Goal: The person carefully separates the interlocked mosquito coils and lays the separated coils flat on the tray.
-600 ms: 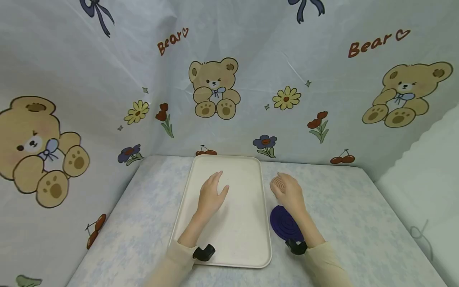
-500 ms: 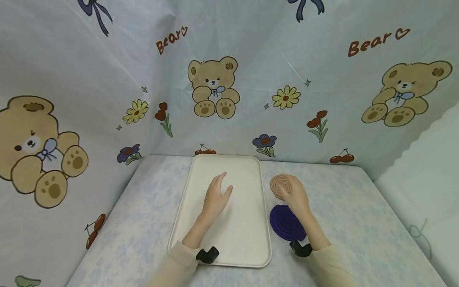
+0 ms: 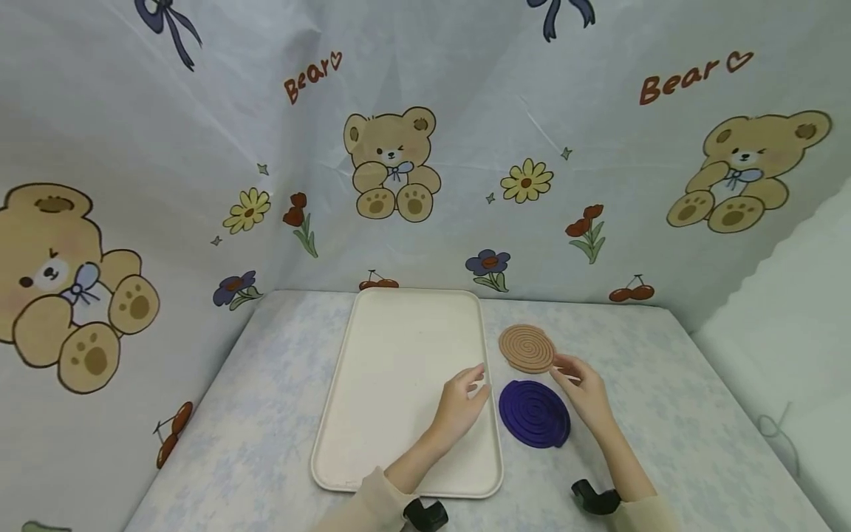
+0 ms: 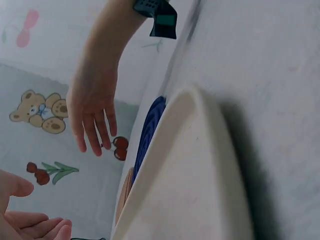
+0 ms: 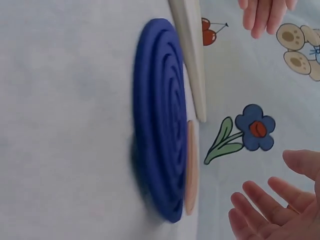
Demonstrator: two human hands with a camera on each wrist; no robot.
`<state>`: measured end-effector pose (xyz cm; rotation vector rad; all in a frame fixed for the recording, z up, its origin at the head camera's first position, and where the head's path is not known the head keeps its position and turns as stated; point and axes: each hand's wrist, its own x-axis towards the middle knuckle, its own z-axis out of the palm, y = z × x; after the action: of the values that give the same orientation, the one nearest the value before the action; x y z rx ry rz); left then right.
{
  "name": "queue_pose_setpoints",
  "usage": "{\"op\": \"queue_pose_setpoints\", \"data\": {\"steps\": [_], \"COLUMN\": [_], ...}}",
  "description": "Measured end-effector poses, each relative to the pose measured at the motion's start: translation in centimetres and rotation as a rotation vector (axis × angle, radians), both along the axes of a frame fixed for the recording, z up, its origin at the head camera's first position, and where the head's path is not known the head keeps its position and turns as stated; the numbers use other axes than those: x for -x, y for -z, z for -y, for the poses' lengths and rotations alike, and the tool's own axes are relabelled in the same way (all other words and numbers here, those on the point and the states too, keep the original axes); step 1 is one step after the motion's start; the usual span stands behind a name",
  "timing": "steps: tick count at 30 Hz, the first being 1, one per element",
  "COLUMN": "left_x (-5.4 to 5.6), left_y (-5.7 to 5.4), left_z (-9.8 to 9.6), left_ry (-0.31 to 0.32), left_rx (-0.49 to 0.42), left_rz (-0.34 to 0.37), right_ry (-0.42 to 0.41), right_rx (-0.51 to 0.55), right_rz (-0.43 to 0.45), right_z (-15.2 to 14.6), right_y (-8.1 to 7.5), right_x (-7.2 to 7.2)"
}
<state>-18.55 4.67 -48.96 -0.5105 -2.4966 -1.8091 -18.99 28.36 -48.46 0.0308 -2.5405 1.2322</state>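
Observation:
A tan spiral-coiled disc point(image 3: 527, 349) lies flat on the table to the right of the tray. Nearer to me lies a dark blue-purple spiral-coiled disc point(image 3: 535, 414), large in the right wrist view. My right hand point(image 3: 586, 391) hovers at the right of both discs. Its fingertips overlap the tan disc's edge in the head view, but the right wrist view shows its fingers point(image 5: 267, 205) raised and holding nothing. My left hand point(image 3: 459, 406) is over the tray's right side, fingers loosely bent, with nothing in it.
A cream rectangular tray point(image 3: 399, 414) with a raised rim takes up the middle of the pale blue table point(image 3: 279, 399). Behind it hangs a bear-print cloth point(image 3: 452, 89). At the far right a thin cord point(image 3: 778, 436) dangles against white material.
Both hands have moved to the right and towards me. My right hand has come away from over the tan disc, which now shows whole. Both discs stay in place.

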Motion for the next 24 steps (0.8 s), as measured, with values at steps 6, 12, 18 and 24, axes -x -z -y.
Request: {"op": "queue_pose_setpoints", "data": {"steps": [6, 12, 18, 24], "left_x": [-1.5, -2.5, -3.3, -4.1], "left_y": [1.3, 2.3, 3.0, 2.4], "left_z": [-2.3, -4.1, -5.2, -6.3], "left_ry": [0.067, 0.107, 0.104, 0.109], "left_rx": [0.007, 0.073, 0.105, 0.054], "left_rz": [0.008, 0.071, 0.172, 0.337], "right_ry": [-0.003, 0.014, 0.030, 0.021], "right_rx": [-0.003, -0.019, -0.037, -0.068], "right_rz": [0.049, 0.075, 0.143, 0.184], "right_z": [-1.2, -1.9, -2.3, -2.1], "right_y": [1.6, 2.8, 3.5, 3.7], "right_x": [-1.2, -2.2, -3.0, -3.4]}}
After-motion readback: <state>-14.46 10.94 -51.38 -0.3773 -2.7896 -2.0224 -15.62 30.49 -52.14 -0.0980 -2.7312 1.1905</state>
